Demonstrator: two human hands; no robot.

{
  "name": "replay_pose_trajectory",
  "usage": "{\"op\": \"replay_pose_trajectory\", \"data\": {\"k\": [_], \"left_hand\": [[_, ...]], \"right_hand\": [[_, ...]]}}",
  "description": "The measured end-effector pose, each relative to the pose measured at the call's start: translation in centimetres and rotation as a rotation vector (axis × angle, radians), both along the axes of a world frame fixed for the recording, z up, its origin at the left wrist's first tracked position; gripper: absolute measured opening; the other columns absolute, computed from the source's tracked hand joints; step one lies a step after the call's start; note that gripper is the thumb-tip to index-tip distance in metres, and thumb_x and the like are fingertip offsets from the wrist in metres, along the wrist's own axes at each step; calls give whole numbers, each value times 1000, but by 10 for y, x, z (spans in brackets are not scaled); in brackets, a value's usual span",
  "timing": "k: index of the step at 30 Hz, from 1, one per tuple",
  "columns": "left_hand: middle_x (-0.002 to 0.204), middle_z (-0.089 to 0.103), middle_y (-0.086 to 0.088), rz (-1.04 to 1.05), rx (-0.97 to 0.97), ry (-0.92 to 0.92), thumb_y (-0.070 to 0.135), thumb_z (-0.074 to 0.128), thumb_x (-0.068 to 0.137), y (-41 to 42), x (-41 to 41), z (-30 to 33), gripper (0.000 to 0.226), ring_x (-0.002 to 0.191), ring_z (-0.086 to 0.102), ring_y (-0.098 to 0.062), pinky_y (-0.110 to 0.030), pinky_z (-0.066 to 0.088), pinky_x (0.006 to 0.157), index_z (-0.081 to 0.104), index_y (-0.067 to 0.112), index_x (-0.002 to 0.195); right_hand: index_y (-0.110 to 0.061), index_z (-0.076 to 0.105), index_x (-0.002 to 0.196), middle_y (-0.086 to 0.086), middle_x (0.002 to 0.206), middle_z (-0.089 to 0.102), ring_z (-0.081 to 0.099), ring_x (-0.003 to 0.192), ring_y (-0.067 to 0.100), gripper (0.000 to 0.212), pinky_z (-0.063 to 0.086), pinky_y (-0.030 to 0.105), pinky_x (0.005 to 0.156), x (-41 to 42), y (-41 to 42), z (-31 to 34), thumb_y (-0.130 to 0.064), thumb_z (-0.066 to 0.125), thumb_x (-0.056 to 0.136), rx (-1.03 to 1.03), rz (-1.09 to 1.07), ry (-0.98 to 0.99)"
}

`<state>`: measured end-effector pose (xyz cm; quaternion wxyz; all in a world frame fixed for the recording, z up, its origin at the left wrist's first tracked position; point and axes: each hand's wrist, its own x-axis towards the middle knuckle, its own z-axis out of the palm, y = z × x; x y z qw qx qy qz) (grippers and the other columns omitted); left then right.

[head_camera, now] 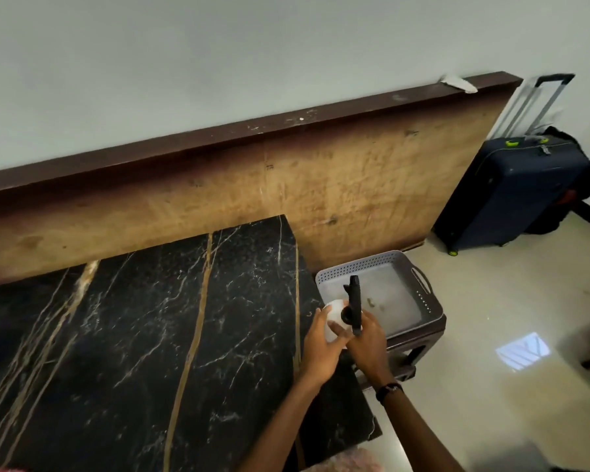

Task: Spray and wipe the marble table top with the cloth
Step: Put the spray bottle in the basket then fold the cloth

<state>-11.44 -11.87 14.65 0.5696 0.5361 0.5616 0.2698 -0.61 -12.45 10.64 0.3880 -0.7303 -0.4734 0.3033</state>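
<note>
The black marble table top (143, 335) with gold and white veins fills the lower left. At its right edge both hands hold a white spray bottle (334, 313) with a black trigger head (355, 301). My left hand (321, 345) cups the white body from the left. My right hand (368, 338) grips the black head and neck from the right. A pink fluffy cloth (341, 463) shows partly at the bottom edge, below the arms.
A grey perforated plastic tray (423, 291) sits on a dark stool (419, 349) right of the table. A wooden board (321, 185) leans against the wall behind. A dark blue suitcase (511, 192) stands at the far right on the pale tiled floor.
</note>
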Motion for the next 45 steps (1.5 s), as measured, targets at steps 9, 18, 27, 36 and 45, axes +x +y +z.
{"op": "replay_pose_trajectory", "data": {"k": [9,18,27,36,45], "left_hand": [[156,27,-6,59,-406,-46,36,59,89,46,84,-55,71,141,31,-25,-42,35,112,20,26,148],[149,39,-9,92,-489,85,34,54,93,92,123,-116,60,135,40,-28,-36,35,107,28,20,144],[141,43,-10,147,-545,80,26,55,93,109,131,-137,56,131,41,-26,-26,33,99,30,17,142],[153,32,-10,123,-558,99,34,61,89,105,127,-133,77,138,35,-28,-35,32,109,17,16,150],[131,56,-2,287,-235,-106,16,59,91,68,83,-73,36,119,54,-13,-28,46,99,51,18,126]], "right_hand": [[-7,63,121,15,122,60,58,110,29,52,47,28,86,94,59,-84,-31,77,77,-196,108,-1],[-1,63,119,18,130,56,50,122,31,43,37,26,95,120,106,-159,-17,75,80,-283,240,-28],[0,63,118,21,122,58,57,112,36,43,46,35,93,124,118,-191,-12,76,79,-279,238,61],[1,45,136,22,142,43,37,134,38,71,37,43,106,136,118,-173,-11,79,75,-377,350,56],[-6,47,133,13,129,51,56,111,27,49,53,38,87,121,74,-60,5,60,88,-9,34,69]]}}
